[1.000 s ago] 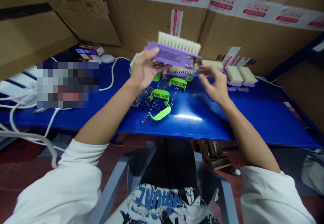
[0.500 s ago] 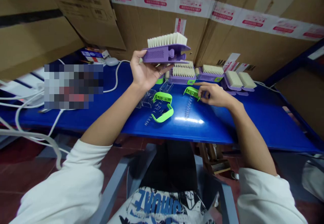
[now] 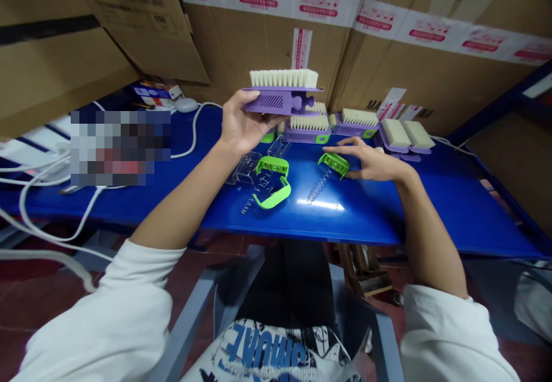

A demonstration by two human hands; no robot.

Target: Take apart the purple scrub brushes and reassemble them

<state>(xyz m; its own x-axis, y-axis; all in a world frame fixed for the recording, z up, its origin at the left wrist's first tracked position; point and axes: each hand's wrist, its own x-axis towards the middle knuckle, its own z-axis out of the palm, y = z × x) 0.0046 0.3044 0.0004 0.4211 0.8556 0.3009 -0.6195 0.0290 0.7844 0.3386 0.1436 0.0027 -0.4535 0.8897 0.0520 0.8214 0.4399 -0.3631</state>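
Note:
My left hand grips a purple scrub brush above the blue table, its white bristles facing up. The brush's right end is open, with a rounded purple knob showing. Lower and to the right, my right hand has its thumb and fingers around the edges of a green plastic piece. A thin metal spring extends down and left from that piece. Between my hands, another green piece and a curved green piece lie on the table with several small springs.
Purple brushes stand along the back, with more brushes farther right. Clear plastic parts lie left of the green pieces. White cables and a white mouse are on the left. Cardboard walls the table's back.
My left hand has lowered the brush slightly and levelled it. My right hand has turned the green piece and shifted its fingers around it; the spring now slants more.

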